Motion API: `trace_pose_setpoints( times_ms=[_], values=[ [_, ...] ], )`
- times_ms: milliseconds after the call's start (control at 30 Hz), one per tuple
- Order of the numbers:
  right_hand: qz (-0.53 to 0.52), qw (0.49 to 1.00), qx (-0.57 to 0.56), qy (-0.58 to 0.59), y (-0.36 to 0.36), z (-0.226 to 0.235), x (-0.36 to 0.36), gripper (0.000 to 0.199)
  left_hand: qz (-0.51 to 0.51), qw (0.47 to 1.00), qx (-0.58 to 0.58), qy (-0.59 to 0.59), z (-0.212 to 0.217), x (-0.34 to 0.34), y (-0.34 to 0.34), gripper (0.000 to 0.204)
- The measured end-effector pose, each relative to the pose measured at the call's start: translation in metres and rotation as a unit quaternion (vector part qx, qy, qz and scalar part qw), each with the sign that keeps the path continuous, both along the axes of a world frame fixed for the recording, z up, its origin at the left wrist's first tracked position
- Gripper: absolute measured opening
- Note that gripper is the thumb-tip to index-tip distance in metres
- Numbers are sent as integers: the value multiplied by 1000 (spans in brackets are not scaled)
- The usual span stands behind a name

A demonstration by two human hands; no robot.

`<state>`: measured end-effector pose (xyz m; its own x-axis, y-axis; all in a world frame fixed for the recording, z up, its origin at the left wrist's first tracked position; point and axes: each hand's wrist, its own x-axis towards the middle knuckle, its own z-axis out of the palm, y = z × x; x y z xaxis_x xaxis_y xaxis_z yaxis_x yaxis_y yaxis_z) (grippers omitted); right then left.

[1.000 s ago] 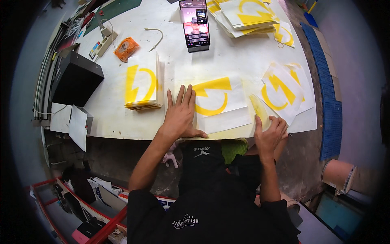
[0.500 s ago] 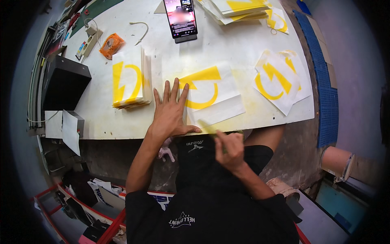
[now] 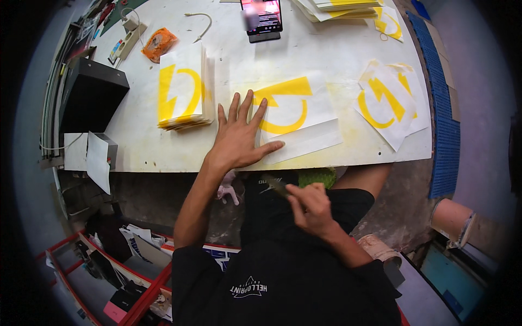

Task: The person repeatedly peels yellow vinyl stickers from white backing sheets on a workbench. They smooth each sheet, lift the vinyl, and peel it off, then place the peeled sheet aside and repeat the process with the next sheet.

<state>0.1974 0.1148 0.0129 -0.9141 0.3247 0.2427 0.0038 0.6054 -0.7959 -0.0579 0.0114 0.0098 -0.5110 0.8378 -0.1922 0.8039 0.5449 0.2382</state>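
My left hand (image 3: pixel 239 138) lies flat with fingers spread, pressing the left side of a white paper piece (image 3: pixel 326 87). That piece carries a yellow printed shape and has a plain strip (image 3: pixel 307 142) folded along its near edge. My thumb reaches onto the strip. Over my lap, just off the table edge, my right hand (image 3: pixel 312 209) is closed around a thin, motion-blurred tool (image 3: pixel 277 186) whose kind I cannot make out. A fuzzy green thing (image 3: pixel 319 177) sits on my lap behind the right hand. To the left stands a stack of similar printed pieces (image 3: pixel 182 98).
More printed pieces (image 3: pixel 386 100) lie at the right, and another stack (image 3: pixel 340 8) at the far side. A phone (image 3: pixel 262 16) stands at the back. An orange packet (image 3: pixel 159 44), a power strip (image 3: pixel 128 43) and a black box (image 3: pixel 93 95) are on the left.
My right hand with the thin tool has drawn back from the table edge toward my lap. The left hand stays on the paper, its thumb now on the folded strip. The view has shifted slightly.
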Motion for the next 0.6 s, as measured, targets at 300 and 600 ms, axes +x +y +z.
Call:
trace_pose_setpoints(
  times_ms=[300, 600],
  values=[
    [-139, 974, 155, 86, 66, 13, -68, 36, -10, 997, 69, -44, 10, 9, -3, 148],
    [-244, 933, 264, 2, 122, -35, -129, 28, -11, 997, 66, -44, 6, 9, -5, 150]
  ],
)
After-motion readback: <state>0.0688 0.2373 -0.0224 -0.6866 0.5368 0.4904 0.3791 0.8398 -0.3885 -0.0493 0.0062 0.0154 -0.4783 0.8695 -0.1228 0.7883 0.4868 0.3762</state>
